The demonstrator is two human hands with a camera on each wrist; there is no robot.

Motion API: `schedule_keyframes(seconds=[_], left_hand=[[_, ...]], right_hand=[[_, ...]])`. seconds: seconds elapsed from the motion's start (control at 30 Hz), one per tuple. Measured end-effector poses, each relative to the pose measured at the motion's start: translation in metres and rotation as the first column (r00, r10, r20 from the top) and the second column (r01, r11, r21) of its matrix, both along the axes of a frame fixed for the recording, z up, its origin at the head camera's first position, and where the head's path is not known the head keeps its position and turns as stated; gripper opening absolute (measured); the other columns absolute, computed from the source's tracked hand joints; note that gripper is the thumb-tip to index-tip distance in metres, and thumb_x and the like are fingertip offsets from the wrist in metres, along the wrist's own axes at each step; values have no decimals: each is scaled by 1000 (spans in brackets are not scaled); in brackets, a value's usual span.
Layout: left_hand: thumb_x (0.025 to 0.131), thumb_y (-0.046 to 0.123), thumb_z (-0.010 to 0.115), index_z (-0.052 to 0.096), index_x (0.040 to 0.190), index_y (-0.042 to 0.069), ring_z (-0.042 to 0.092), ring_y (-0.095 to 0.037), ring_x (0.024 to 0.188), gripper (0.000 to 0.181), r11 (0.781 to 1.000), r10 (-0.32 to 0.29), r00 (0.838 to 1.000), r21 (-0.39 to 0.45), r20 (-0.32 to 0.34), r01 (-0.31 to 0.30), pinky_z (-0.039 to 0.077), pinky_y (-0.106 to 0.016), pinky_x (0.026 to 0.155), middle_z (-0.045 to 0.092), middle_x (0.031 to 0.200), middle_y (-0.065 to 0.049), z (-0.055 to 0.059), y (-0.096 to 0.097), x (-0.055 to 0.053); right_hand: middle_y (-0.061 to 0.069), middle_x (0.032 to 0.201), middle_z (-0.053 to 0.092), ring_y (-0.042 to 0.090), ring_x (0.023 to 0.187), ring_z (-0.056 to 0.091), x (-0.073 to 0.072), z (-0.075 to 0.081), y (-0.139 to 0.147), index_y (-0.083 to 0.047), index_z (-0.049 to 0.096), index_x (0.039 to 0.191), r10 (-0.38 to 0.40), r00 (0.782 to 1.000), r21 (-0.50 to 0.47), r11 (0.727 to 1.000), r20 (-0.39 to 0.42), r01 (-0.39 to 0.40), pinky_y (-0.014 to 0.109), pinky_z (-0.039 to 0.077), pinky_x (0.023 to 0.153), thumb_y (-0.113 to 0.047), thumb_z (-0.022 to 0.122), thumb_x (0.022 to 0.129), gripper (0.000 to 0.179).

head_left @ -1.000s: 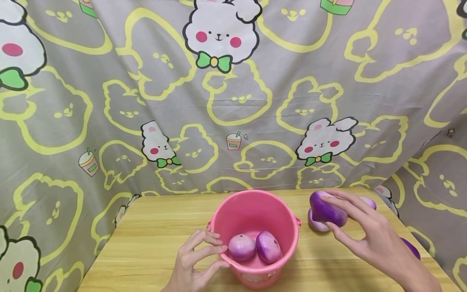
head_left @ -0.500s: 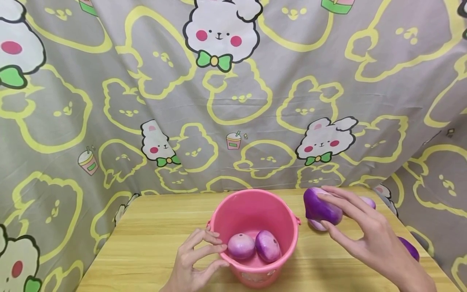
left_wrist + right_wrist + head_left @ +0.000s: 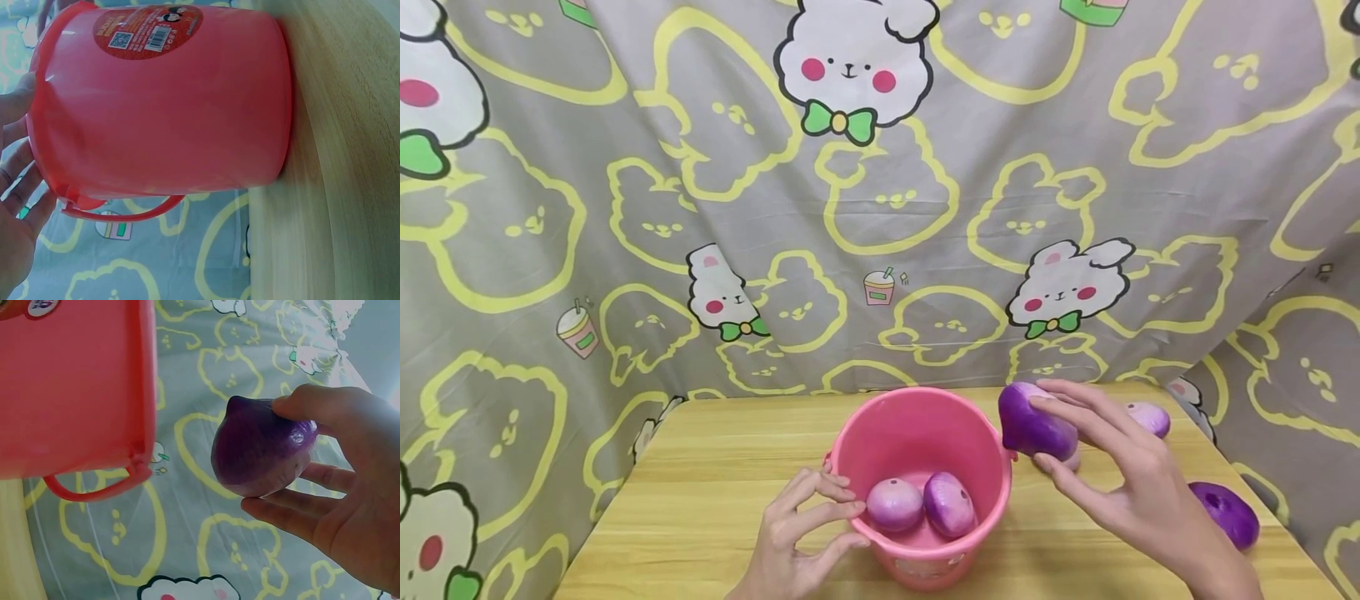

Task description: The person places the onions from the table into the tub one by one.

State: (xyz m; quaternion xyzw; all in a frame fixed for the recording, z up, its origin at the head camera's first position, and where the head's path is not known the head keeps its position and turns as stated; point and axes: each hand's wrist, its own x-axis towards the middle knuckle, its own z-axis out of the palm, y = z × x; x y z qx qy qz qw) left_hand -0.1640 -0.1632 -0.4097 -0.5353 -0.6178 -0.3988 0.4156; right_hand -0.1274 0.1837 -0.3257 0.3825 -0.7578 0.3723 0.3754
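My right hand (image 3: 1120, 467) grips a purple onion (image 3: 1037, 421) between thumb and fingers, just right of the pink bucket's (image 3: 917, 546) rim. In the right wrist view the same onion (image 3: 262, 447) is up in the air beside the bucket, its pointed tip toward the top. With thumb and fingertips, my left hand (image 3: 801, 533) holds the bucket's near left rim. Two paler onions, one on the left (image 3: 895, 505) and one on the right (image 3: 950, 505), lie inside on the bucket's floor. The bucket stands upright, its handle (image 3: 125, 217) hanging down the side.
A pale onion (image 3: 1069, 461) lies on the wooden table (image 3: 730, 450), partly hidden behind the held one. Another pale onion (image 3: 1152, 418) is at the back right, and a dark purple onion (image 3: 1228, 515) lies beside my right forearm. A patterned grey curtain (image 3: 790, 200) hangs behind.
My right hand has moved left with the onion, away from the pale onion behind it and up to the bucket's right rim. The left hand and bucket stay in place.
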Motion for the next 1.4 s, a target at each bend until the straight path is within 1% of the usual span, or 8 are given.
schedule_keyframes(seconds=[0.13, 0.3, 0.57, 0.7, 0.93, 1.13, 1.3, 1.4], left_hand=[[90, 20, 81, 77, 98, 1, 64, -29, 94, 21, 1000, -1, 1000, 2, -1, 1, 56, -35, 85, 67, 94, -14, 0, 0, 0], [90, 20, 81, 77, 97, 1, 64, -28, 94, 21, 1000, -1, 1000, 4, -4, 1, 56, -35, 85, 67, 95, -13, 0, 0, 0], [89, 20, 82, 77, 97, 1, 64, -28, 94, 21, 1000, -2, 1000, 3, -6, 2, 56, -35, 87, 67, 94, -13, 0, 0, 0], [89, 20, 82, 77, 97, 0, 64, -28, 95, 21, 1000, -5, 1000, 4, -6, 5, 56, -35, 88, 67, 96, -13, 0, 0, 0], [89, 20, 82, 77, 96, 0, 64, -28, 94, 21, 1000, -3, 1000, 0, -6, 3, 56, -35, 87, 68, 96, -12, 1, 0, 0], [89, 19, 82, 77, 96, 0, 64, -28, 94, 21, 1000, -4, 1000, -1, -10, 4, 56, -35, 86, 68, 96, -12, 1, 0, 0], [89, 20, 82, 77, 97, 0, 64, -28, 95, 22, 1000, -3, 1000, 1, -3, 3, 56, -35, 87, 68, 96, -13, 1, 0, 0], [89, 20, 82, 77, 97, 0, 64, -28, 95, 22, 1000, -3, 1000, 2, -1, 3, 56, -35, 87, 67, 95, -13, 0, 1, 0]], right_hand=[[24, 129, 62, 27, 127, 57, -6, -5, -3, 6, 68, 125, 13, 1000, 0, 1000, -27, -13, 16, 48, 101, -31, 69, 99, 45], [23, 129, 62, 27, 127, 57, -8, -10, -5, 4, 68, 126, -1, 999, -5, 1000, -33, 1, 20, 42, 109, -37, 67, 100, 48], [26, 128, 59, 27, 124, 57, -10, -14, -9, 6, 68, 126, 45, 998, -44, 998, -39, -47, 19, 44, 106, -31, 71, 99, 46], [25, 128, 59, 27, 124, 56, -9, -16, -13, 3, 68, 127, 55, 998, -37, 998, -32, -56, 18, 44, 105, -31, 71, 98, 45], [20, 129, 60, 26, 122, 56, -8, -25, -19, -1, 67, 130, 47, 999, -16, 999, 12, -47, 15, 46, 102, -30, 75, 96, 45], [19, 132, 59, 23, 121, 57, -8, -33, -22, -3, 67, 131, 64, 996, -3, 998, 59, -64, 13, 49, 95, -25, 79, 92, 46], [19, 132, 60, 27, 121, 58, -10, -33, -26, -2, 67, 131, 89, 996, -4, 996, 33, -88, 15, 47, 100, -23, 80, 92, 46], [17, 132, 61, 27, 121, 58, -9, -33, -27, -3, 67, 131, 80, 996, 5, 997, 32, -81, 17, 45, 105, -25, 79, 92, 46]])
